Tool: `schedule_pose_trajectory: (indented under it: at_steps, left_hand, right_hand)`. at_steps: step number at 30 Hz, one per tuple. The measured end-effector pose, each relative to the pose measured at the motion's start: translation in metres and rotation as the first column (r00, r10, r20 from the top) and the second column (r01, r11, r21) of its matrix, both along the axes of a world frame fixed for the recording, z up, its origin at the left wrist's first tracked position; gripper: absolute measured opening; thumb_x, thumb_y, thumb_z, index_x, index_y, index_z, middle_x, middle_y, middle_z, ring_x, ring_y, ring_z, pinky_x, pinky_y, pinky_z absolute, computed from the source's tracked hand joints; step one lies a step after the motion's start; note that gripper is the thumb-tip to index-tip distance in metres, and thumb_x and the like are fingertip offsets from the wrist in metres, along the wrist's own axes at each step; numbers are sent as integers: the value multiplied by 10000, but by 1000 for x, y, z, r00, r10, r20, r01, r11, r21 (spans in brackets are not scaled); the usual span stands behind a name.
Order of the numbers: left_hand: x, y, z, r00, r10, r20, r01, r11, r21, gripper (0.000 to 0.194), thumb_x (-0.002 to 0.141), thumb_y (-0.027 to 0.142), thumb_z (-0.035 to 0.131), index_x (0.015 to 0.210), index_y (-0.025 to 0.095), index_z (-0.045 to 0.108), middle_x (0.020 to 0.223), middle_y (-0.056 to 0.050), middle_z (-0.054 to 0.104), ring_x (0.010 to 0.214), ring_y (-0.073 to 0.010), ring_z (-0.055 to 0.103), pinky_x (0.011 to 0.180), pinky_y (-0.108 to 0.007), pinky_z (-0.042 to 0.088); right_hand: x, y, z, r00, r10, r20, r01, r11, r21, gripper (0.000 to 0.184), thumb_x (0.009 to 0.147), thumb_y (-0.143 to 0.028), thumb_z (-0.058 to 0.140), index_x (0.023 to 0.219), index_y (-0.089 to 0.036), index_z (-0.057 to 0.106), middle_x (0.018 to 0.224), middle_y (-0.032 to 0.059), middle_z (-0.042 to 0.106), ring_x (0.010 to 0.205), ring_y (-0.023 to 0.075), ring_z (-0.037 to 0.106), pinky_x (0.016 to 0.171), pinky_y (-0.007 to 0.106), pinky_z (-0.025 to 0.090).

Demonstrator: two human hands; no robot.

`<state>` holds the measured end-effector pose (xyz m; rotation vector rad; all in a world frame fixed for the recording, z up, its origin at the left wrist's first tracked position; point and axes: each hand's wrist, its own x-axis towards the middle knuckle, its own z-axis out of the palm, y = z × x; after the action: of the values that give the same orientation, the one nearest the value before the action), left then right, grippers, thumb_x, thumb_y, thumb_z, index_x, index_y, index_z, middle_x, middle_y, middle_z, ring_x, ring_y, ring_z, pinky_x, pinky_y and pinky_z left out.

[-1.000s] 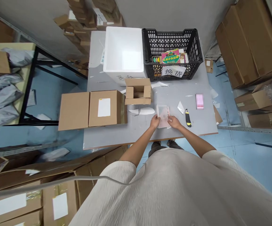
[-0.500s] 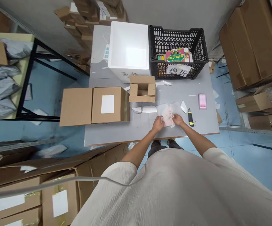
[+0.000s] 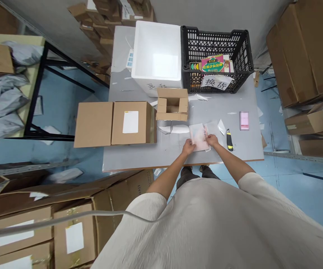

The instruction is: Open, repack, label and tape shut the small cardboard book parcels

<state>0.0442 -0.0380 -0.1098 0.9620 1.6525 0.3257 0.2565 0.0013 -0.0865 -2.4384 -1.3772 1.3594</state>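
Note:
A pale pink booklet (image 3: 198,135), with what looks like a clear plastic sleeve around it, lies near the front edge of the grey table. My left hand (image 3: 188,147) grips its left edge, fingers closed on it. On its right side my right hand (image 3: 212,140) pinches the edge. A white paper scrap (image 3: 221,127) and a black and yellow utility knife (image 3: 229,140) lie just right of my right hand. Behind the booklet stands a small open cardboard box (image 3: 172,112).
Two larger cardboard boxes (image 3: 94,125) stand on the left of the table (image 3: 133,158). At the back are a white foam box (image 3: 157,80) and a black plastic crate (image 3: 241,80) holding colourful books. A pink phone-like rectangle (image 3: 244,121) lies at the right. Shelving flanks both sides.
The view has shifted slightly, so the table appears a little further right. The booklet's lettered strip shows more plainly. Both hands keep nearly the same hold.

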Motion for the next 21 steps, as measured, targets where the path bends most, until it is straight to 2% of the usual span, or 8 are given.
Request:
schedule_pose_trajectory:
  at_steps: [3,6,11,13,15,18,21]
  left_hand:
    - [0,1,-3,999,39,-24,-40,999,-30,605,858,310,809,1408,225,574,1351,-136,755,1166,-272,775,1022,-378,576]
    - [3,5,-5,996,45,-72,-47,998,-33,581,835,319,831,1359,229,595,1260,-129,772,1195,-305,763,1027,-395,559]
    - [10,14,0,990,18,-138,-21,1000,-23,143,867,334,763,946,264,666,884,-58,751,1024,-314,762,923,-377,546]
    - [9,15,8,991,5,-137,-5,1000,3,133,908,348,715,837,266,637,829,-47,728,975,-295,743,905,-360,537]
    - [1,14,18,988,-15,-154,24,998,55,146,939,343,675,823,264,634,848,-53,731,970,-285,730,914,-354,532]
    - [-20,10,38,976,-72,-205,112,975,193,68,950,312,644,950,259,687,920,-77,751,993,-298,724,941,-368,538]
    - [-42,2,58,986,-92,-141,132,943,307,197,967,312,598,1096,251,735,915,-63,745,933,-272,711,922,-355,553]
  right_hand:
    - [0,-1,3,999,21,-28,-20,1000,20,163,870,-231,642,920,-223,797,1073,94,861,1062,282,794,914,312,591]
    - [2,-5,7,998,26,-51,-23,999,48,181,875,-224,620,935,-225,791,1047,63,856,1026,265,782,908,305,590]
    - [11,-12,10,982,-22,-188,45,992,118,225,887,-249,593,999,-227,787,986,24,845,999,246,761,908,307,605]
    - [17,-12,11,979,-41,-201,72,986,149,252,900,-259,568,1019,-228,787,995,26,843,999,246,755,919,314,609]
    - [26,-12,13,984,-65,-167,93,982,165,279,911,-268,544,1034,-230,792,1005,35,841,996,255,753,938,333,613]
    - [42,-8,16,988,-134,-79,145,978,151,317,912,-270,529,1061,-229,806,1034,51,841,995,268,757,957,355,615]
    - [60,-4,19,980,-194,-34,197,972,128,351,909,-249,526,1108,-226,814,1083,57,848,1026,271,767,959,354,615]
